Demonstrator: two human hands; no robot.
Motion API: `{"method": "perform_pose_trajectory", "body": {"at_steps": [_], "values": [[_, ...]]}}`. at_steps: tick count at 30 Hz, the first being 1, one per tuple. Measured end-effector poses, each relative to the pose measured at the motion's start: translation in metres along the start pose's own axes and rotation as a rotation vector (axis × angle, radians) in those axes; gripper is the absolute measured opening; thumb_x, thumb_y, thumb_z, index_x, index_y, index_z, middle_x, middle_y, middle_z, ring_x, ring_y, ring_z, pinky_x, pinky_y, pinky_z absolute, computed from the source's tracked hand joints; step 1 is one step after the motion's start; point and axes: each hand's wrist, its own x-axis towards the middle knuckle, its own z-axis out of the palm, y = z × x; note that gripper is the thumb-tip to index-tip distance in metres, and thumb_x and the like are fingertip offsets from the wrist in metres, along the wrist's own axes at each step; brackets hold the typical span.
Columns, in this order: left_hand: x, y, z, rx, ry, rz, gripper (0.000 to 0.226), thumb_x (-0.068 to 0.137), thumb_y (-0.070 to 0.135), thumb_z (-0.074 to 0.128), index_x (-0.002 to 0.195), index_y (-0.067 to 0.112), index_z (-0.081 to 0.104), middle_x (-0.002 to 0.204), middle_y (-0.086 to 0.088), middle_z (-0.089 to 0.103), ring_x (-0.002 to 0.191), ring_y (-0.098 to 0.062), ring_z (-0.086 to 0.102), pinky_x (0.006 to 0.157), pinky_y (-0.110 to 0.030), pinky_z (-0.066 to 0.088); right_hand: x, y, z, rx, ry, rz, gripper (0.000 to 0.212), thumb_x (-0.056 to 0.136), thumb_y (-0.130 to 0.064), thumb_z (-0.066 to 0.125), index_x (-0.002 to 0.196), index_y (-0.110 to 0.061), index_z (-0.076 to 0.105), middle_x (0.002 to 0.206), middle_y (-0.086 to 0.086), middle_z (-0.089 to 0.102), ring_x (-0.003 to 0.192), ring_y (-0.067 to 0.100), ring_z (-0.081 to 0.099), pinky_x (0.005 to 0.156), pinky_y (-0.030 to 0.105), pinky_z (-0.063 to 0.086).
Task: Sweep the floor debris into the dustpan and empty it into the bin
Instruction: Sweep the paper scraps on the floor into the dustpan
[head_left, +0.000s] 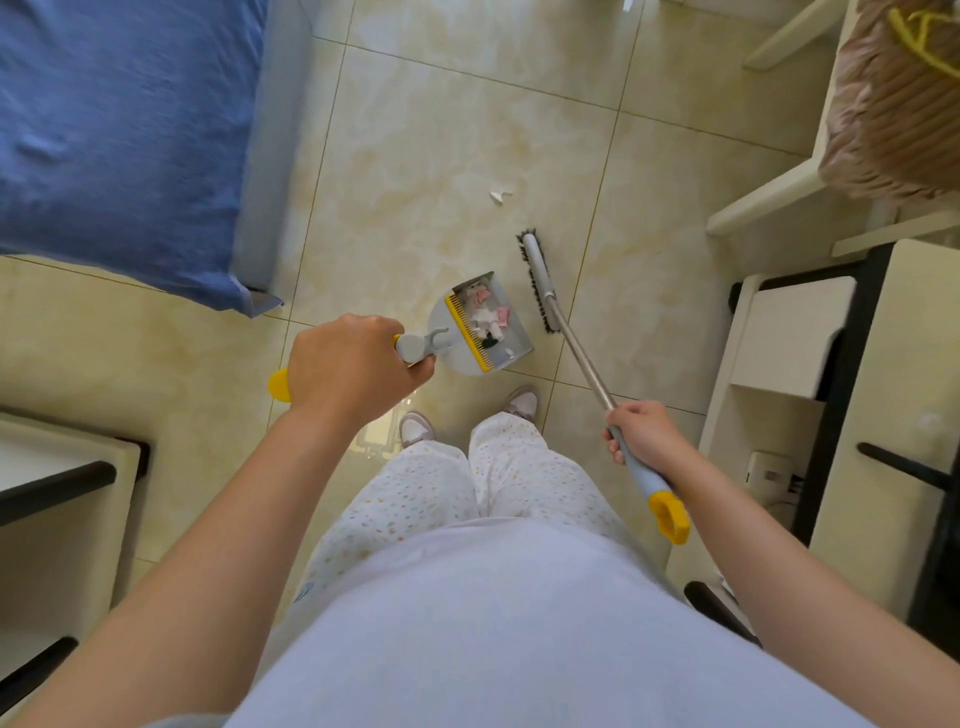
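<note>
Near the feet (522, 404) on the tiled floor (441, 156), dustpan (483, 338), probably light rigid plastic, loaded with paper debris (485, 314), left hand (353, 369) clamped round its long handle; just right, broom (582, 360), stiff shaft, soft bristles, right hand (644, 434) wrapped round its grip; farther off, presumably featherlight stray scrap (500, 196).

Grey dustpan (457, 358) holds seemingly paper scraps (485, 317), broom (586, 366) just beside it, one white scrap (500, 196) farther off.

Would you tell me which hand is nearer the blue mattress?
Left. The left hand, holding the grey dustpan handle, is beside the blue mattress; the right hand, on the metal broom pole, is farther right.
</note>
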Motion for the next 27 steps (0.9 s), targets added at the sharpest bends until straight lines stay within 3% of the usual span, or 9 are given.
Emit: {"method": "perform_pose_trajectory", "body": {"at_steps": [7,14,18,23,27], "values": [[0.007,0.012,0.002,-0.002,0.028,-0.020,0.045,0.080,0.057,0.057,0.061,0.016,0.058,0.055,0.000,0.050,0.052,-0.026,0.050,0.045,-0.021,0.018,0.015,-0.013,0.031,-0.034,-0.031,0.039,0.018,0.087,-0.001,0.041,0.073,0.000,0.051,0.064,0.014,0.049,0.050,0.022,0.042,0.048,0.028,0.040],[0.007,0.005,-0.001,-0.014,0.019,-0.031,0.047,0.079,0.056,0.060,0.060,0.014,0.058,0.052,0.001,0.047,0.051,-0.026,0.050,0.045,-0.020,0.020,0.002,-0.031,0.018,0.260,-0.208,0.209,0.021,0.095,-0.005,0.041,0.076,-0.001,0.048,0.066,0.012,0.046,0.035,0.012,0.042,0.033,0.015,0.034],[0.010,0.001,-0.007,-0.033,0.039,-0.042,0.049,0.078,0.057,0.063,0.056,0.015,0.055,0.051,0.000,0.049,0.050,-0.028,0.051,0.045,-0.020,0.023,-0.002,-0.034,-0.001,0.130,-0.162,0.127,0.020,0.093,-0.004,0.045,0.075,0.002,0.052,0.071,0.015,0.049,0.048,0.018,0.041,0.036,0.018,0.037],[0.016,0.000,-0.018,-0.060,0.081,-0.100,0.052,0.077,0.059,0.063,0.049,0.022,0.040,0.051,0.001,0.046,0.051,-0.027,0.048,0.047,-0.021,0.026,-0.004,-0.058,-0.023,0.103,-0.115,0.085,0.016,0.094,-0.004,0.045,0.080,0.001,0.051,0.070,0.015,0.049,0.050,0.018,0.040,0.035,0.017,0.037],[0.032,-0.004,-0.028,-0.096,0.098,-0.171,0.045,0.078,0.059,0.062,0.059,0.019,0.060,0.052,0.004,0.045,0.053,-0.024,0.048,0.044,-0.020,0.022,0.001,-0.091,-0.037,0.096,-0.073,0.048,0.019,0.094,-0.004,0.046,0.077,0.002,0.052,0.071,0.015,0.049,0.051,0.018,0.041,0.034,0.016,0.038]]}}
